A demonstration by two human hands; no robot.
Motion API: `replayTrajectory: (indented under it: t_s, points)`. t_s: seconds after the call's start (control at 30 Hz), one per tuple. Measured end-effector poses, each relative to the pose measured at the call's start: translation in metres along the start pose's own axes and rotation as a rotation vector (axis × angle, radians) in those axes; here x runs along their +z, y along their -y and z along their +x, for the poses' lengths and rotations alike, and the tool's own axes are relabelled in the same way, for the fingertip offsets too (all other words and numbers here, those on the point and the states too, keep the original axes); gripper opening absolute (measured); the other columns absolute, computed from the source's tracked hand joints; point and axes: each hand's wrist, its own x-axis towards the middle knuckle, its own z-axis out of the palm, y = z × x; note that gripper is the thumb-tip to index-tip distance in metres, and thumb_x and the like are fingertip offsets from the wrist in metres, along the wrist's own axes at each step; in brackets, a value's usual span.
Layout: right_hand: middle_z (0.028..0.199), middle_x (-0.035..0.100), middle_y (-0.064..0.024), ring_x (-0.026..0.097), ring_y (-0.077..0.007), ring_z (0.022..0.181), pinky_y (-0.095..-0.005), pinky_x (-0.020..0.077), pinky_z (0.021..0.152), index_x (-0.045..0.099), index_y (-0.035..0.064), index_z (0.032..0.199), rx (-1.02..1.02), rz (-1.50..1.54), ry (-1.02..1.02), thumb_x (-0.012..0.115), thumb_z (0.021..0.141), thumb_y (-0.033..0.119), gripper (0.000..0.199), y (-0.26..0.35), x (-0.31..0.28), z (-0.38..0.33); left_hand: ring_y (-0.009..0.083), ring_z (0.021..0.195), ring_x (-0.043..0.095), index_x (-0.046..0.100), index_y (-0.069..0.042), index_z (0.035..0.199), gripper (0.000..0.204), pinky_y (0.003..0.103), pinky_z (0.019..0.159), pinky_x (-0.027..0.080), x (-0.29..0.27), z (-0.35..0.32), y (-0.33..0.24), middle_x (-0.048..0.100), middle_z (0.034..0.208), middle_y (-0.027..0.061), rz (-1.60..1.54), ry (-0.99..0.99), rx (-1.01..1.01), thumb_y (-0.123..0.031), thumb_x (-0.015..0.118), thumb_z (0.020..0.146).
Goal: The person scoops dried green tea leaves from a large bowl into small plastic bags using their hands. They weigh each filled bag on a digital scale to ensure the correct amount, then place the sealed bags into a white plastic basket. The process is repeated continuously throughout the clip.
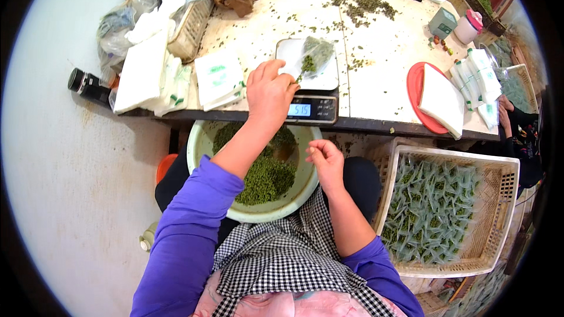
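My left hand point(270, 91) is over the left side of a digital scale point(282, 53), its fingers pinched at the mouth of a clear plastic bag point(319, 53). Small green bits point(308, 66) lie in the bag's mouth and reach my fingertips. The bag rests on the scale's pan, part filled. Over the right rim of a pale green basin point(311, 185) hangs my right hand point(326, 161), with thumb and fingers pressed together; whatever they hold is too small to make out. Green peppercorn-like berries point(267, 179) fill much of the basin, which sits between my knees.
Right of me, a plastic crate point(499, 223) holds many filled bags point(432, 211). Stacks of empty bags point(218, 79) flank the scale; others lie by a red tray point(415, 91). Loose berries point(364, 0) scatter the table. Another person's hand point(505, 114) is at the far right.
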Motion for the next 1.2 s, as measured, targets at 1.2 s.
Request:
replayTrajectory:
  t_s: [1.2]
  points:
    - [0.106,0.065,-0.0132,0.065,-0.0318,0.084,-0.0385,0.0516,0.075,0.065,0.0033,0.107,-0.992,-0.781,-0.318,0.066,0.083,0.003,0.024,0.099,0.023,0.071,0.0276,0.077,0.061,0.067,-0.005,0.089,0.017,0.039,0.069,0.048,0.008,-0.017,-0.007,0.064,0.078,0.0092,-0.202,0.137,-0.274,-0.018,0.072,0.079]
